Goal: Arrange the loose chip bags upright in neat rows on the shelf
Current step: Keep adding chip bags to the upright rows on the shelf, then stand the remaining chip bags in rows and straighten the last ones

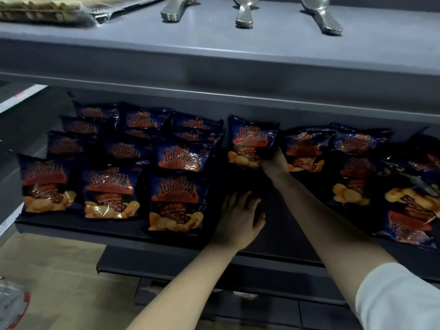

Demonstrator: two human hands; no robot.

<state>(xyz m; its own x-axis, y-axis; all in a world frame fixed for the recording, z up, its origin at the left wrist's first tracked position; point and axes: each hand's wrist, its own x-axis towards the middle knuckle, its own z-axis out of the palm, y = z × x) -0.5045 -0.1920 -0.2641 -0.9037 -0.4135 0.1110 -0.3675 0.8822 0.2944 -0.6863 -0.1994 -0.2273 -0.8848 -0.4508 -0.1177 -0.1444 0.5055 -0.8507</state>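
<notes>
Blue chip bag (pixel 252 139), right hand (pixel 273 163) gripping

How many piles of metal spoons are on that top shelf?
3, all along the back of the upper shelf: left stack, middle stack, right stack. Their bowls are cut off by the picture's edge; more could lie beyond.

I see both bare forearms reaching forward and up from the lower edge of the view. My left hand (pixel 239 217) lies palm down, fingers spread flat and holding nothing. My right hand (pixel 273 160), its arm ending in a white sleeve (pixel 400 298), stretches farther, fingers closed in a grip.
</notes>
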